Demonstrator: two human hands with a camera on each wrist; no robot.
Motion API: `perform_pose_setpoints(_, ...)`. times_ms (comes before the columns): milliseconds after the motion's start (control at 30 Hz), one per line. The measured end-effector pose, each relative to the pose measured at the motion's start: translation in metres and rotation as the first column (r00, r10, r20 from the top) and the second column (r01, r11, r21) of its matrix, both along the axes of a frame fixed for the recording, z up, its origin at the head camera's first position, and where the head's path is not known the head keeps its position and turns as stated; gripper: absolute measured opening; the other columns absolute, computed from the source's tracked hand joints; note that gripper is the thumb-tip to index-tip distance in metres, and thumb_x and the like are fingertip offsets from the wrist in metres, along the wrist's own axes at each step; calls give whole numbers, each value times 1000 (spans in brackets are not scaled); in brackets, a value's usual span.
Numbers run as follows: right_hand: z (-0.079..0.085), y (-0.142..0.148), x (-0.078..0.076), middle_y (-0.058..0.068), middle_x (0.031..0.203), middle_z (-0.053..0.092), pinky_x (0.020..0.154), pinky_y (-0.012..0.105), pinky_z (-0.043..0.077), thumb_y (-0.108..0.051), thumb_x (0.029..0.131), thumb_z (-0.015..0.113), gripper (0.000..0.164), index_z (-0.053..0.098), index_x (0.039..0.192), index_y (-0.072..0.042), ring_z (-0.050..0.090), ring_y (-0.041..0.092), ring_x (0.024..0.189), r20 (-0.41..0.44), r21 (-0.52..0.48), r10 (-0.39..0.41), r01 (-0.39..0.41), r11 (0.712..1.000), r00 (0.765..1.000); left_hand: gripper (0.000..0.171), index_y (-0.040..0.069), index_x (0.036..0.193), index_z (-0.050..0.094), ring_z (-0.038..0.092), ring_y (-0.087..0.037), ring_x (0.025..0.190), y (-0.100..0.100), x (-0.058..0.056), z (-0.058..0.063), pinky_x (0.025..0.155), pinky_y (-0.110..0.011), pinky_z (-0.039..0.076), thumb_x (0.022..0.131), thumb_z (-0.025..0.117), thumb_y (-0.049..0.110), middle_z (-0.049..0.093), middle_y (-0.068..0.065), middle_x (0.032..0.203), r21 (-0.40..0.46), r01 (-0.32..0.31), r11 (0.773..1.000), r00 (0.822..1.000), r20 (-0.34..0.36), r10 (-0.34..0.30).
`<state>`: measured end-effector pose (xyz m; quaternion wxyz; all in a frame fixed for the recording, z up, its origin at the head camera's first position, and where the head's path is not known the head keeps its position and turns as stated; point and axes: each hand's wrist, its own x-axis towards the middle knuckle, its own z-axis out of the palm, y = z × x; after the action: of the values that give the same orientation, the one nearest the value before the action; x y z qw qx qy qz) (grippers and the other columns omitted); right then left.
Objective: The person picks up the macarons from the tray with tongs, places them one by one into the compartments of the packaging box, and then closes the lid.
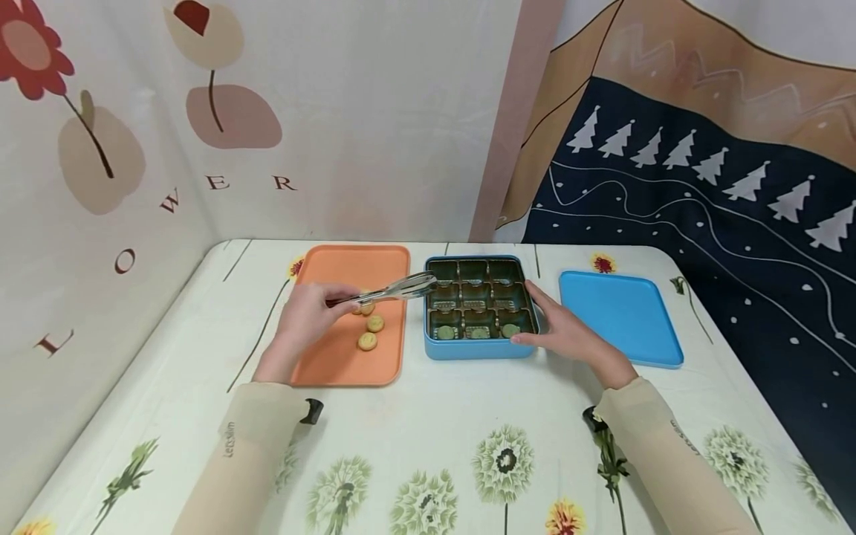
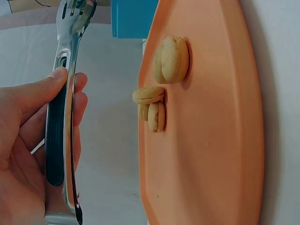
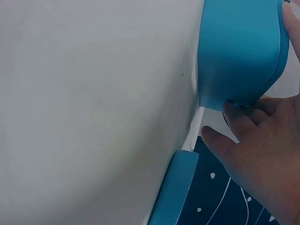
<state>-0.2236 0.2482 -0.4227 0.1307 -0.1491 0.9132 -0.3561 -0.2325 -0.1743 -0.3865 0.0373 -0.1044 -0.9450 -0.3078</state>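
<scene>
My left hand [image 1: 310, 316] grips a pair of metal tongs [image 2: 68, 98] by its black handle. In the head view it is over the orange tray [image 1: 321, 360], with the tongs' head overlapping the left rim of a blue box [image 1: 478, 349]. On the tray are several pale yellow macarons [image 1: 367, 341], partly hidden by hand and tongs. The box has a dark insert [image 1: 475, 293] with compartments; green macarons [image 1: 478, 333] lie in its front row. My right hand [image 1: 565, 331] holds the box's right side, thumb at the front corner and fingers along the side.
To the right of the box lies a flat blue lid [image 1: 618, 319]. A floral cloth [image 1: 401, 438] covers the table. Behind it hangs a pale printed curtain [image 1: 374, 148], with a dark tree-patterned one [image 1: 669, 193] at the right.
</scene>
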Motion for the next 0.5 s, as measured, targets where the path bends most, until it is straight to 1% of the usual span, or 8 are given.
perform_pose_setpoints(133, 1, -1, 1, 13, 169, 2, 115, 69, 22, -45, 88, 74, 109, -2, 162, -17, 12, 46, 152, 0, -2, -6, 6, 1000, 1000, 23, 12, 113, 77, 72, -23, 97, 4, -1, 0, 82, -42, 55, 92, 73, 21, 77, -8, 107, 22, 15, 1000, 1000, 20, -15)
perform_pose_setpoints(233, 0, -1, 0, 13, 169, 1, 115, 69, 22, -45, 88, 75, 110, -2, 162, -17, 12, 45, 153, 0, -3, -7, 7, 1000, 1000, 24, 12, 113, 77, 71, -23, 99, 7, -2, -1, 84, -43, 55, 92, 73, 21, 77, -8, 109, 21, 16, 1000, 999, 32, -17)
perform_pose_setpoints(433, 0, -2, 0, 11, 169, 1, 116, 69, 21, -44, 87, 76, 111, -2, 162, -18, 11, 43, 153, 8, -8, -13, 13, 1000, 1000, 25, 12, 114, 76, 71, -23, 96, 12, -3, -3, 82, -42, 54, 92, 72, 24, 78, -7, 105, 11, 8, 1000, 999, 44, -8)
perform_pose_setpoints(500, -1, -2, 0, 12, 169, 2, 115, 69, 22, -44, 87, 75, 110, -2, 162, -18, 12, 45, 153, 2, -3, -10, 10, 1000, 1000, 25, 12, 114, 76, 71, -22, 95, 12, -4, -4, 82, -42, 54, 92, 73, 24, 78, -6, 104, 10, 8, 1000, 999, 45, -8)
